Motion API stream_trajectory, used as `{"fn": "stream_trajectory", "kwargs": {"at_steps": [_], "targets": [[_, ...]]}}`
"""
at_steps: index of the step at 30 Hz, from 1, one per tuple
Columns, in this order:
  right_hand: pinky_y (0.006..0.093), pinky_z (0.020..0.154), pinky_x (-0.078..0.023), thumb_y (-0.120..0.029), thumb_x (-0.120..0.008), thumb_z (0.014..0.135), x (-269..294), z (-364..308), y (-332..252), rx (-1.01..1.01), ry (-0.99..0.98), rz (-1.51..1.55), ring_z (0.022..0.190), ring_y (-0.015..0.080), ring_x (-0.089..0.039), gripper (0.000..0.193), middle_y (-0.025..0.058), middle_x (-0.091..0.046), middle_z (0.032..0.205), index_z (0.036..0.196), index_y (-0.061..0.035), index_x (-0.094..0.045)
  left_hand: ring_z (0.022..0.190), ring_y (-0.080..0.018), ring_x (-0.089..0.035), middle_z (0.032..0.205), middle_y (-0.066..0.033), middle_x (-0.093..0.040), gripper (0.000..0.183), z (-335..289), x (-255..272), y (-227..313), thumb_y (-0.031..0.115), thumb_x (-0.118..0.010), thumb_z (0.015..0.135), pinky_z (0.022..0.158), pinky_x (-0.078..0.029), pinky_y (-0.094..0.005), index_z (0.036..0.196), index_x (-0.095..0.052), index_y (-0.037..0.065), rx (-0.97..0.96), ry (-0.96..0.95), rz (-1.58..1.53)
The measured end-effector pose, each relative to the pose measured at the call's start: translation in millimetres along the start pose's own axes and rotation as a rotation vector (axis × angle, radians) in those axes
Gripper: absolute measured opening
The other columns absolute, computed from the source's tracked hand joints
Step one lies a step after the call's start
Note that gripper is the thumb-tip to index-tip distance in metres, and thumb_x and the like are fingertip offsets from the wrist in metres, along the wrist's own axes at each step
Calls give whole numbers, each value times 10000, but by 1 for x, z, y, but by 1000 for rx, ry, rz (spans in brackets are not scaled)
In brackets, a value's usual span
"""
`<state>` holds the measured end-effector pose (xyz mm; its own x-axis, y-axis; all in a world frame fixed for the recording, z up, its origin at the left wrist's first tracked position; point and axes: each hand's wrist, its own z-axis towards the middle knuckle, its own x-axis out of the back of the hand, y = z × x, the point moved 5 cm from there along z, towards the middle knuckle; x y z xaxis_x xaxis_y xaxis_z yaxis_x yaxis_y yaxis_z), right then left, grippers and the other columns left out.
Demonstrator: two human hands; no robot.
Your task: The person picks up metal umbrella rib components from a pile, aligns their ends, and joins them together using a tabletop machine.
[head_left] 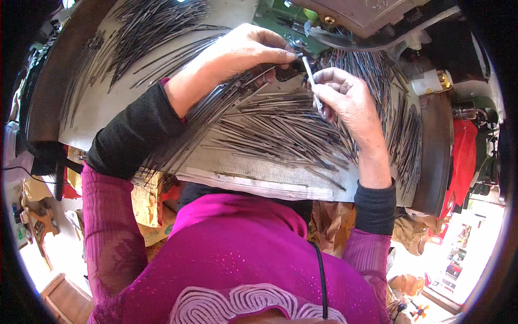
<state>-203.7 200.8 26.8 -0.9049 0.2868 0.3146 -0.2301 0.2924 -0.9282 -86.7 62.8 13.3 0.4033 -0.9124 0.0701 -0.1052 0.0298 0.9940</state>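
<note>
My left hand (261, 51) is closed at the far middle of the work surface, thumb and forefinger pinching the end of a thin dark rod (253, 81). The rod slants down toward the near left. Close by on the right, my right hand (345, 100) grips a narrow, pale flat strip (309, 73), held nearly upright with its top near my left fingertips. What kind of tool or part the strip is, I cannot make out. Beneath both hands lies a loose pile of thin dark rods (286, 127), several with small holes or marks along them.
More dark rods (154, 32) lie at the far left and along the right side (407, 135). A machine with a brown housing (359, 13) stands at the back. A white spool-like cylinder (429, 82) sits at the right. A pale folded strip (253, 186) lines the near edge.
</note>
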Motion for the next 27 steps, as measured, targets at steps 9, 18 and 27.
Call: {"fn": "stream_trajectory", "kwargs": {"at_steps": [9,18,27], "targets": [[161,423,-357,-161,-570,830,-7,10,3,35,-25,137,488,41,-491,198,11,-576,653,946,-1,-569,604,-63,-515,781,-30,-599,256,9,5,-2,209,-629,833,536,-411,-201,954,-618,-16,-85,-18,-1],[187,456,-393,-179,-595,826,-7,8,7,22,-70,238,525,52,-508,230,17,-589,689,974,-5,-569,650,-63,-544,813,-33,-604,265,-2,0,7,187,-632,828,566,-428,-198,981,-617,-29,-67,-1,-31],[184,459,-395,-181,-597,831,-9,13,9,17,-82,216,526,52,-511,212,9,-591,687,973,-25,-577,635,-68,-543,811,-44,-602,287,1,5,3,191,-626,832,566,-431,-206,1005,-616,-38,-133,-4,3]]}}
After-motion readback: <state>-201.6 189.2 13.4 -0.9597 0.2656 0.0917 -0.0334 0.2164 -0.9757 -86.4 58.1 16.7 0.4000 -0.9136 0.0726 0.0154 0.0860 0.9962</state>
